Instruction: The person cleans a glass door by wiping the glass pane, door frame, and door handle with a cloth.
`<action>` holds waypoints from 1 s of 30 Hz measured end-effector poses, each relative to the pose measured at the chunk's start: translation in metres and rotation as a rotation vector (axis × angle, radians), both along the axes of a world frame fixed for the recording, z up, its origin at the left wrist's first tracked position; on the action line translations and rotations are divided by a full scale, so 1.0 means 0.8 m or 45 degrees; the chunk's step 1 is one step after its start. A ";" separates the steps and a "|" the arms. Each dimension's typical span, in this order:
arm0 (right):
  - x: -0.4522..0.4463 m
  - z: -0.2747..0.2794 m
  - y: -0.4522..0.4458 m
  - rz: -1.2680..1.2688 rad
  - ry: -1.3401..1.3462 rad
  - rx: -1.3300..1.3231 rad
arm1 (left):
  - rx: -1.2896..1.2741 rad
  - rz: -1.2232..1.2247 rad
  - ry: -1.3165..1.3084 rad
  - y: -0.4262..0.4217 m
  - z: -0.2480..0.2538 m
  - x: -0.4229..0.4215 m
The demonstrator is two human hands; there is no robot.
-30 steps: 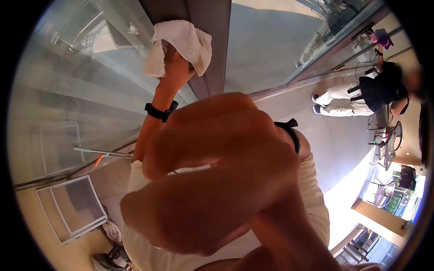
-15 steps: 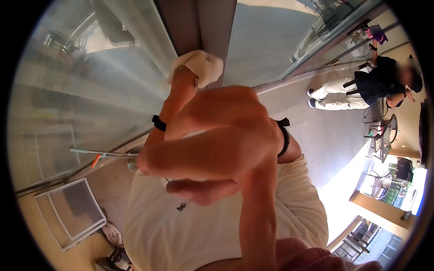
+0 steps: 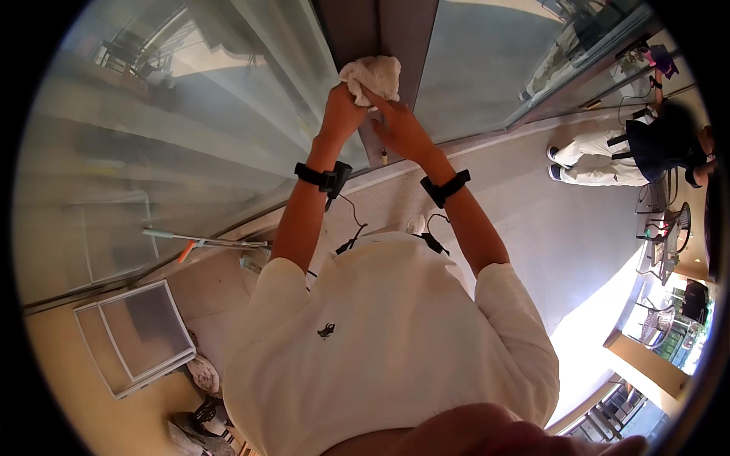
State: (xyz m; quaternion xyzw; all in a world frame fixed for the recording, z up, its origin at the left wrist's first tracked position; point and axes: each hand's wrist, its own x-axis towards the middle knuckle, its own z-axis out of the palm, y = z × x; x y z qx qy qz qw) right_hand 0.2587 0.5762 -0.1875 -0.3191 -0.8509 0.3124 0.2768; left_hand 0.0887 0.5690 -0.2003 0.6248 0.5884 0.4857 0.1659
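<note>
A crumpled whitish cloth point(image 3: 374, 76) is up against the brown door frame point(image 3: 361, 30) at the top middle. My left hand point(image 3: 342, 118) is closed on its left side, with the fingers partly hidden. From the right, my right hand point(image 3: 403, 133) meets the cloth's lower edge, its fingers gripping there and its thumb a little lower. Both wrists wear black straps with small devices, and thin cables hang beneath them.
Large glass panes point(image 3: 213, 129) flank the frame. A squeegee pole point(image 3: 198, 240) with an orange part leans at the lower left, above a white-framed screen panel point(image 3: 137, 338). At the right another person point(image 3: 631, 156) stands near tables and chairs point(image 3: 669, 235).
My right hand, raised close to the camera before, has moved forward to the cloth beside my left hand. The cloth looks more bunched. The whole view has shifted slightly.
</note>
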 end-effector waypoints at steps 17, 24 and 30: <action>0.001 0.133 0.038 -0.411 0.459 0.747 | 0.054 -0.161 0.092 -0.068 0.151 -0.047; -0.065 -0.046 0.066 -0.516 0.269 1.023 | 0.149 0.071 0.088 -0.046 0.125 -0.070; -0.046 -0.156 0.037 -0.362 -0.042 0.713 | 1.122 0.441 0.956 -0.037 0.234 -0.090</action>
